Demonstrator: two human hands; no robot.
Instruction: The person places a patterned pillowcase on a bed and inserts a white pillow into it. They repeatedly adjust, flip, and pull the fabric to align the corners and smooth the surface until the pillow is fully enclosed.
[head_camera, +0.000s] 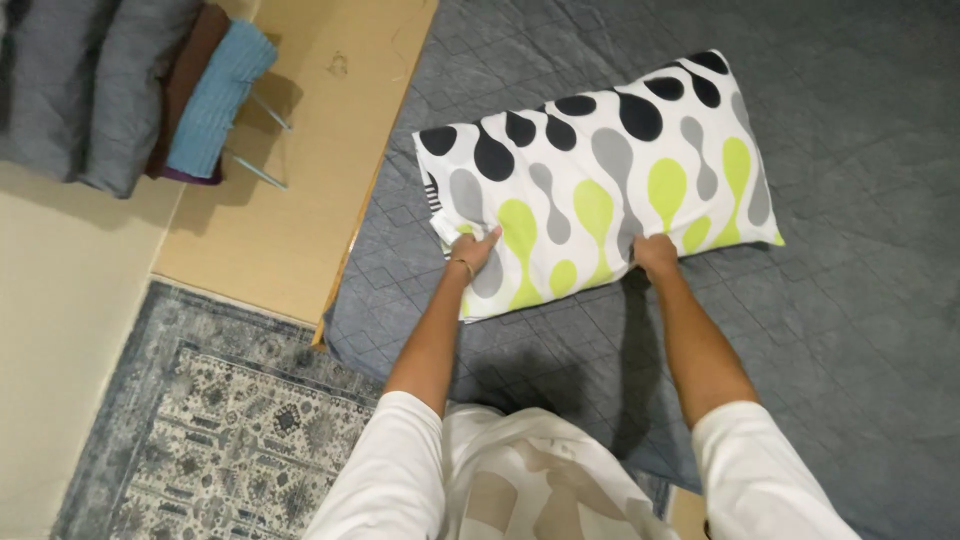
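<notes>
A white pillow (600, 170) printed with black, grey and lime drop shapes lies on a dark grey quilted cover (850, 330). My left hand (473, 250) grips the pillow's near left corner, a thin bracelet on its wrist. My right hand (655, 255) pinches the pillow's near edge, close to the middle. Both arms reach forward out of white short sleeves.
A tan cardboard sheet (300, 180) lies to the left of the cover. Folded grey, brown and blue textiles (130, 90) hang on a rack at the top left. A patterned grey rug (220, 430) covers the floor at the lower left.
</notes>
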